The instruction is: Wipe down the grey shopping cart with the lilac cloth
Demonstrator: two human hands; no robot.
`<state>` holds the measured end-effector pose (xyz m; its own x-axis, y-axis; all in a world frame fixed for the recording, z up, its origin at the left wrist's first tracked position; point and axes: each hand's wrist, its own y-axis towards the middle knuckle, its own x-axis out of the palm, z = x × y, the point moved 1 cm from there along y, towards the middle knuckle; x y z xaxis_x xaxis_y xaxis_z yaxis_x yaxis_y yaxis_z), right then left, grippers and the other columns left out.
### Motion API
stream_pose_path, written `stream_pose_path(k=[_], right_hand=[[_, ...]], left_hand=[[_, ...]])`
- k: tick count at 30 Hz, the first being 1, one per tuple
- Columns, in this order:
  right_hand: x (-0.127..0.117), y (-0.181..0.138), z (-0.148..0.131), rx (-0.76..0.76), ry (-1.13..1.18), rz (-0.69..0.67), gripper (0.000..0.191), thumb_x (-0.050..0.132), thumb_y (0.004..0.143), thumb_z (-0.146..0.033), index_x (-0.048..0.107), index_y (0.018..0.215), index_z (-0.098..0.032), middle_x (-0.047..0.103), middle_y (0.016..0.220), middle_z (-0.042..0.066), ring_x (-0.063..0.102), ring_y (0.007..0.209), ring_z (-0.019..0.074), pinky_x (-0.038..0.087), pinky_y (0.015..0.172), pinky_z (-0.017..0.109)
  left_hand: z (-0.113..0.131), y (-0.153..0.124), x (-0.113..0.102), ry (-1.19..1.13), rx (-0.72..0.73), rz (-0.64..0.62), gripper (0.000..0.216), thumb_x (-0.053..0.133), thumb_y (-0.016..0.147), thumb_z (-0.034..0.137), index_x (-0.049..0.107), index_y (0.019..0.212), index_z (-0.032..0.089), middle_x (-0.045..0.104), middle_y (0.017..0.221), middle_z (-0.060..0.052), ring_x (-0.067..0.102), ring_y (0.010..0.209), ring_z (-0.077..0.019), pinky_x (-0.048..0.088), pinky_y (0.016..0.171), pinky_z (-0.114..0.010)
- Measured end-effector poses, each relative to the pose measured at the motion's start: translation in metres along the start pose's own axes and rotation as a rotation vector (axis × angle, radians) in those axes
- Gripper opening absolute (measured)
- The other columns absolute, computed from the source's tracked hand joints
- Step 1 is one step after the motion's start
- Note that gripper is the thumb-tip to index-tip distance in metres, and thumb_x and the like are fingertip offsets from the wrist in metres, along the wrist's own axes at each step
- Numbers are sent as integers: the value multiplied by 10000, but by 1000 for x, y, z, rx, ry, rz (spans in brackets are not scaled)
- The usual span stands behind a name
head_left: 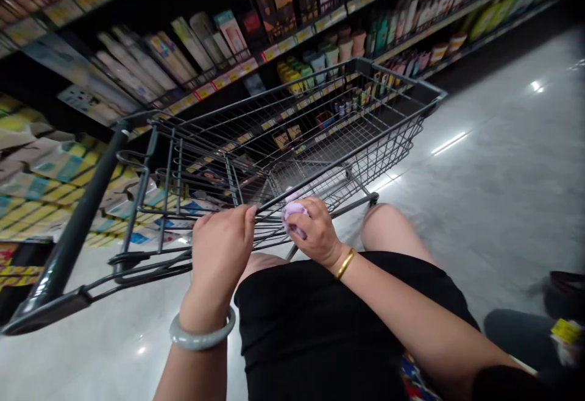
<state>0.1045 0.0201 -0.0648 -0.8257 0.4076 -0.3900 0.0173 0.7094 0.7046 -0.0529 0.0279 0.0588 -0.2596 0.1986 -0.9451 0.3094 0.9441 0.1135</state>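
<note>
Head view: the right hand point(315, 224) is closed on a cloth point(296, 213), a bunched lilac piece just beside the rail point(338, 163) on the near side of the cart point(361, 169). A little lilac shows at the rail's far side; whether the cloth wraps the rail cannot be told. The left hand point(222, 242) is curled over the same rail, farther left; its fingertips are hidden.

Handling, as judged: cloth light, limp and not fragile; a full-palm bunch suits it, with loose ends kept off the wires. Cart stiff and heavier, with smooth bars that may slip under a loose grip. It should roll on its wheels; the handle point(75, 233) at left is the firmest hold for steering, the rail a secondary one.

Edges: the wire wall below the rail can snag fabric or fingers. The knee point(393, 236) is close to the cart's near side; allow for contact. On the far side, the stocked shelf point(286, 46) limits travel. At left, yellow packs point(50, 188) lie beyond the handle. Widest room is over the floor point(493, 163) at right. Near right, a grey-blue shape point(516, 334) is too blurred to identify.
</note>
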Motion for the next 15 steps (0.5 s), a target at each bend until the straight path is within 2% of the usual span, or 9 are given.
stream_pose_path(k=[4, 6, 8, 10, 12, 15], right_hand=[[4, 16, -33, -162, 48, -5, 131, 638, 830, -236, 669, 922, -324, 602, 1152, 25, 517, 1131, 222, 442, 997, 419], [14, 11, -34, -220, 27, -35, 125, 638, 839, -252, 673, 932, -328, 618, 1152, 17, 519, 1118, 219, 441, 979, 415], [25, -2, -28, -233, 0, -60, 126, 648, 827, -245, 678, 933, -306, 639, 1116, 24, 527, 1068, 227, 451, 924, 414], [30, -12, -26, -179, -7, -94, 136, 650, 798, -200, 677, 914, -266, 648, 1037, 45, 539, 988, 222, 463, 866, 397], [30, -12, -36, -173, 19, -84, 129, 651, 787, -185, 676, 894, -253, 639, 1024, 54, 538, 1002, 221, 460, 878, 392], [28, 4, -65, -274, 60, -46, 123, 656, 817, -226, 681, 913, -298, 619, 1106, 35, 502, 1122, 219, 422, 967, 394]], left_hand=[[-17, -24, 5, -10, -86, 16, 413, 261, 1011, 397, 633, 956, 228, 719, 841, -46, 653, 857, -237, 343, 758, -354], [-20, -32, 8, -37, -104, 51, 390, 269, 1012, 383, 627, 1064, 238, 726, 951, -48, 645, 935, -239, 347, 790, -357], [-25, -37, 10, -38, -118, 90, 391, 278, 1010, 373, 635, 1087, 234, 722, 1002, -59, 637, 956, -246, 352, 808, -361], [-30, -41, 12, -26, -111, 127, 404, 282, 1006, 366, 654, 1047, 211, 719, 992, -79, 633, 938, -253, 359, 814, -362], [-36, -45, 15, -18, -89, 153, 405, 288, 1002, 353, 652, 1065, 188, 714, 988, -96, 630, 928, -257, 367, 821, -359], [-43, -50, 20, -26, -56, 121, 355, 346, 979, 331, 651, 1054, 165, 706, 915, -102, 631, 865, -257, 378, 787, -350]])
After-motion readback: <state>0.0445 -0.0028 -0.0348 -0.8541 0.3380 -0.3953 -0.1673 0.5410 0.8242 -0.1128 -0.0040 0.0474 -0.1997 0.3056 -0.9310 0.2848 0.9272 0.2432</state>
